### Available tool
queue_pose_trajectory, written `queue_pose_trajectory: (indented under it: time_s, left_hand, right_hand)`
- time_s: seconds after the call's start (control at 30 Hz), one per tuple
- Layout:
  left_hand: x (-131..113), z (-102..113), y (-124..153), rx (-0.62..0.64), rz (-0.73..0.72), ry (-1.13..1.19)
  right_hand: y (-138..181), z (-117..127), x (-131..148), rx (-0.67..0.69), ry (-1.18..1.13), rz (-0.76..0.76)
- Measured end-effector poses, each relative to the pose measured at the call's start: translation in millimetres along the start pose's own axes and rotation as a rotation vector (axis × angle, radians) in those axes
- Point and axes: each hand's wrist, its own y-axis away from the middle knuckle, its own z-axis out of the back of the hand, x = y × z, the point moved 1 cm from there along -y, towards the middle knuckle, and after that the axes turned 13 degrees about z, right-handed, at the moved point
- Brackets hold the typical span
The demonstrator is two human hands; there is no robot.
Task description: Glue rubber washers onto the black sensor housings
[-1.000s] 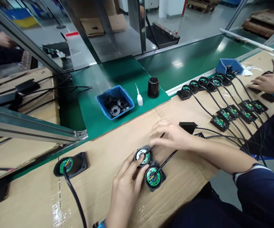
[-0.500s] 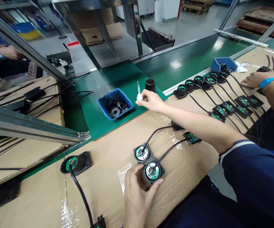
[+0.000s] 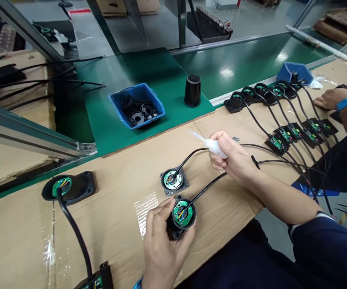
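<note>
My left hand (image 3: 161, 241) grips a black round housing with a green circuit board (image 3: 181, 214) and tilts it up off the cardboard-covered bench (image 3: 116, 208). Its black cable runs off to the right. My right hand (image 3: 230, 154) is closed round a small white glue bottle (image 3: 214, 146), whose nozzle points up and left. A second housing with a silver ring (image 3: 173, 180) lies flat just behind the one I hold.
A blue bin of black rings (image 3: 137, 105) and a black cup (image 3: 192, 90) stand on the green mat. Another housing (image 3: 69, 186) lies at the left. A row of wired housings and boards (image 3: 281, 116) stretches right, where another person's hand (image 3: 332, 97) rests.
My right hand has brought the white bottle from the green mat back over the bench. My left hand has lifted and tilted the near housing.
</note>
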Motion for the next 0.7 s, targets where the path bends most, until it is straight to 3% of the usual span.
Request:
queue_pose_trajectory:
  time_s: [0.27, 0.53, 0.7]
  left_hand:
    - [-8.9, 5.8, -2.1, -0.052, -0.039, -0.052]
    - [-6.6, 2.0, 2.8, -0.066, -0.137, 0.012]
    - [-4.4, -2.5, 7.1, -0.022, -0.169, -0.05]
  right_hand:
    - [10.3, -4.3, 6.0, -0.056, -0.03, 0.074]
    - [34.2, -13.8, 7.6, 0.004, 0.144, 0.343]
    - [29.0, -12.5, 6.2, -0.115, 0.083, 0.333]
